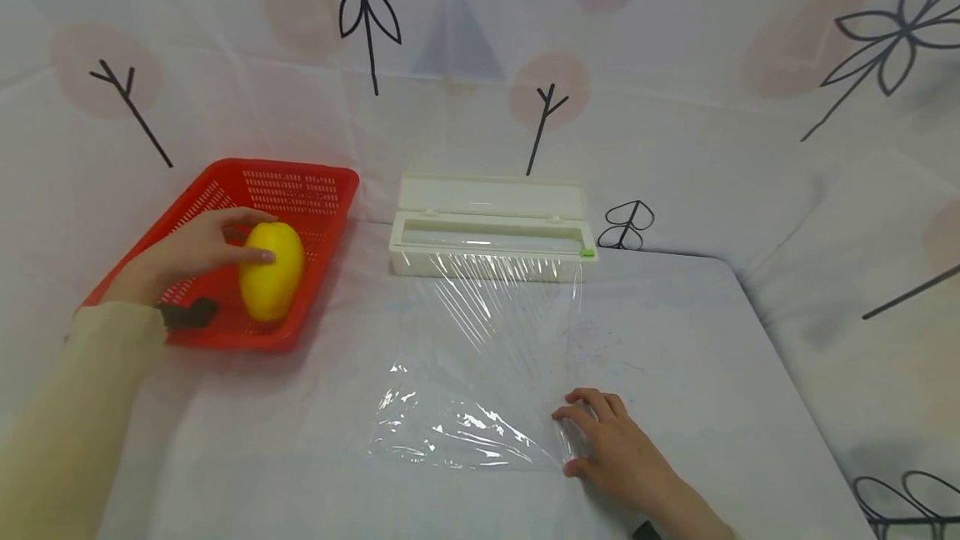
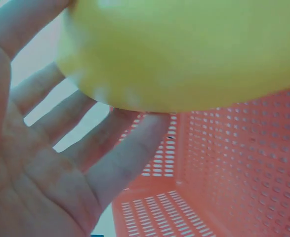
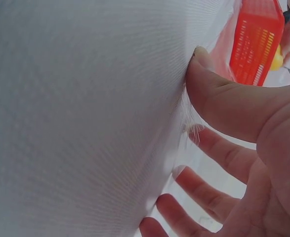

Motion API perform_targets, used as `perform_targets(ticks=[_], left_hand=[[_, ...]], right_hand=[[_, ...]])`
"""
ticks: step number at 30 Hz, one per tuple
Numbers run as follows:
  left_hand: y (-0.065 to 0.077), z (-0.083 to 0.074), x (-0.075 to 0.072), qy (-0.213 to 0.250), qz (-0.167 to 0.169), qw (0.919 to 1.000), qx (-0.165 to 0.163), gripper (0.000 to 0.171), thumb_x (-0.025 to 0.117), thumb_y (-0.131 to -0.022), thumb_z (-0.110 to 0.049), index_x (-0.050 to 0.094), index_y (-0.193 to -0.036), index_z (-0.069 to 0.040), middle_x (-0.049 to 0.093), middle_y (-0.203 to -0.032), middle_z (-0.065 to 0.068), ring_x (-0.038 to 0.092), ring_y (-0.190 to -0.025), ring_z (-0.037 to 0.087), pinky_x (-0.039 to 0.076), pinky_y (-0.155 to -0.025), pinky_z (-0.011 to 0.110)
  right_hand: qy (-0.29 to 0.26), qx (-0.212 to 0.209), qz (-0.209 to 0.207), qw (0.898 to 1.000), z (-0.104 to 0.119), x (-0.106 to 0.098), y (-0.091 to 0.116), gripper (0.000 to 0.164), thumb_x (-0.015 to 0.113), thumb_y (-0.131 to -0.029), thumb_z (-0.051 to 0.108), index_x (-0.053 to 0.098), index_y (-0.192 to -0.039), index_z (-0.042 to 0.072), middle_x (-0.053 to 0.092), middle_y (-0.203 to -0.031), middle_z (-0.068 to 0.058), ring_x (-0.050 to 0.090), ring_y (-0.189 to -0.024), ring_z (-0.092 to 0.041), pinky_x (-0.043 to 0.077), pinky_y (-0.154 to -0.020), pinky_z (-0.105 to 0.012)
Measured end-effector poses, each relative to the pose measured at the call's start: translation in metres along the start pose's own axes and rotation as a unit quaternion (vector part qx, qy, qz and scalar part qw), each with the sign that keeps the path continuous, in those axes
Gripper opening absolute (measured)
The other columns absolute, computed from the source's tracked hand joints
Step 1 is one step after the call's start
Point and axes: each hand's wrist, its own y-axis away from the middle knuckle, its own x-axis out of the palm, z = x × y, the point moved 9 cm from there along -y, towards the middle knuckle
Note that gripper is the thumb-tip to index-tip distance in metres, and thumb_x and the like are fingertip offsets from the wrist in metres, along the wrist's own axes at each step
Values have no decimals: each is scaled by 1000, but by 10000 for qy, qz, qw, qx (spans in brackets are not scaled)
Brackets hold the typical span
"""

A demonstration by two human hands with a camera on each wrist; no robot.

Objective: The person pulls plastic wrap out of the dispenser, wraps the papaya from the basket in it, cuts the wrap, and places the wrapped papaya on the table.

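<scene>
My left hand (image 1: 198,248) holds a smooth yellow oval fruit (image 1: 272,272), mango-like in shape, over the red basket (image 1: 341,190). In the left wrist view, the thumb and fingers of that hand lie along the side of the yellow fruit (image 2: 184,54). A sheet of clear plastic wrap (image 1: 465,432) stretches over the white table from a white wrap dispenser box (image 1: 495,267), whose lid stands up. My right hand (image 1: 618,448) rests with spread fingertips on the near right corner of the wrap, where the film bunches between thumb and fingers.
Perforated red walls surround the left hand on its far and right sides. A small green slider (image 1: 587,252) sits at the right end of the dispenser. Behind the table hangs a patterned cloth (image 1: 675,40). The table's right edge (image 1: 780,348) runs down past the right hand.
</scene>
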Motion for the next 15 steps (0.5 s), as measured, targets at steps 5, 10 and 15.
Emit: perform_targets(ticks=[5,10,15], left_hand=[[3,-11,-13,403,-390,9984,75,76,72,-87,-51,42,-150,-20,39,-147,14,39,-130,41,49,-95,54],[6,-23,-21,741,-805,9939,154,74,74,-87,-48,42,-150,-25,40,-145,9,39,-130,38,54,-81,30],[11,-41,-25,851,-1089,9897,366,73,77,-86,-43,45,-148,-26,43,-144,7,39,-129,35,52,-76,21]], right_hand=[[-37,-26,-12,10000,0,-1,1,60,93,-65,25,64,-118,22,50,-131,-2,46,-117,-31,50,-91,-45],[-59,-9,-31,10000,0,-1,0,60,93,-65,25,64,-117,21,50,-130,-2,46,-118,-31,50,-92,-45],[-29,-77,-80,9999,1,-1,1,60,93,-64,24,64,-117,21,50,-130,-3,46,-117,-31,50,-92,-45]])
